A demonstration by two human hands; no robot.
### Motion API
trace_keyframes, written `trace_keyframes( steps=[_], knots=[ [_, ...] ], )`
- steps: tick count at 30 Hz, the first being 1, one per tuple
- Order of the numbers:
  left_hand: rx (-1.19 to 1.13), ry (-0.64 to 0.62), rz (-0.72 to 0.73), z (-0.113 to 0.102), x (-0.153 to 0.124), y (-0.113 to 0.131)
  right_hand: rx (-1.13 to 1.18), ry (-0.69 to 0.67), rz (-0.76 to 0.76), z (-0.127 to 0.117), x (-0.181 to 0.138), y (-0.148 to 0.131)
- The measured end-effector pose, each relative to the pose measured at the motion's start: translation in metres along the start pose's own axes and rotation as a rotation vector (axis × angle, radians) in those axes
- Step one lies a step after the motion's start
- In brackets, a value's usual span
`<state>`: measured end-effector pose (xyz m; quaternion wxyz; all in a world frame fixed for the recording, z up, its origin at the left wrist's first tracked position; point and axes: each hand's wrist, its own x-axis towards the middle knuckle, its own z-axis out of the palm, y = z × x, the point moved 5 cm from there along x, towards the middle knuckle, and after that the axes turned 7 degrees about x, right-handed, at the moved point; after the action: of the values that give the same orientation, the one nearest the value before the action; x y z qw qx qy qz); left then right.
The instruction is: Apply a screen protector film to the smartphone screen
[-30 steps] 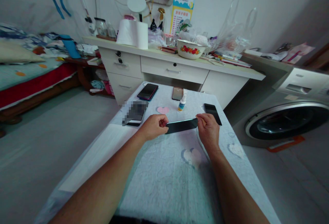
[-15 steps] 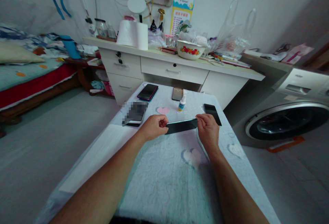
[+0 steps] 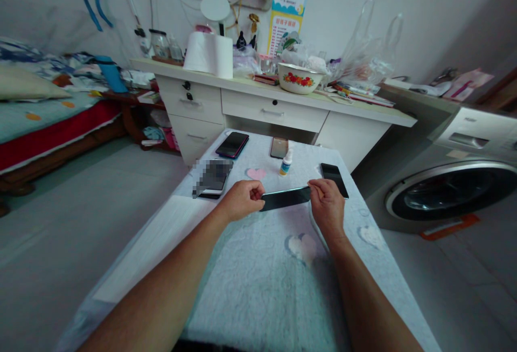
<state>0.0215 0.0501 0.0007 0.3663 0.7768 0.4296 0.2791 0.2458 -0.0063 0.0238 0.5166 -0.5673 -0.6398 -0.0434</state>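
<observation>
A dark smartphone point(image 3: 286, 198) is held lengthwise between my two hands over the table. My left hand point(image 3: 244, 199) pinches its left end with curled fingers. At its right end, my right hand point(image 3: 326, 201) grips the corner between thumb and fingers. Just beyond the phone stands a small white spray bottle point(image 3: 285, 164) with a blue and yellow label. Another black phone point(image 3: 334, 179) lies flat beside my right hand. To the left, a phone with a partly blurred screen point(image 3: 214, 177) rests on something dark.
A cloth with heart patterns covers the table point(image 3: 258, 287). Farther back lie a dark phone point(image 3: 232, 144) and a brownish phone point(image 3: 279, 147). Behind stands a white desk point(image 3: 274, 109) bearing a flowered bowl point(image 3: 300, 78) and paper rolls point(image 3: 208, 54). A washing machine point(image 3: 464, 179) is at right.
</observation>
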Motion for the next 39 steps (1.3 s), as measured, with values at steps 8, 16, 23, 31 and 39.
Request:
trace_keyframes(
  steps=[8,16,23,31,39],
  knots=[
    [0.008,-0.002,0.011,0.0,0.001,-0.001,0.001,0.008,-0.011,0.0,0.0,0.0],
    [-0.004,-0.004,-0.002,0.0,0.0,-0.002,-0.004,0.017,-0.005,-0.001,0.001,0.0],
    [-0.005,-0.007,-0.005,-0.001,0.0,0.0,-0.012,0.025,0.014,-0.001,0.001,0.006],
    [-0.004,-0.003,-0.001,0.001,0.001,-0.004,-0.044,0.012,-0.033,0.001,0.0,-0.003],
    [-0.015,0.0,-0.002,0.001,0.001,-0.002,-0.011,-0.062,-0.077,0.01,-0.004,-0.018]
  ],
)
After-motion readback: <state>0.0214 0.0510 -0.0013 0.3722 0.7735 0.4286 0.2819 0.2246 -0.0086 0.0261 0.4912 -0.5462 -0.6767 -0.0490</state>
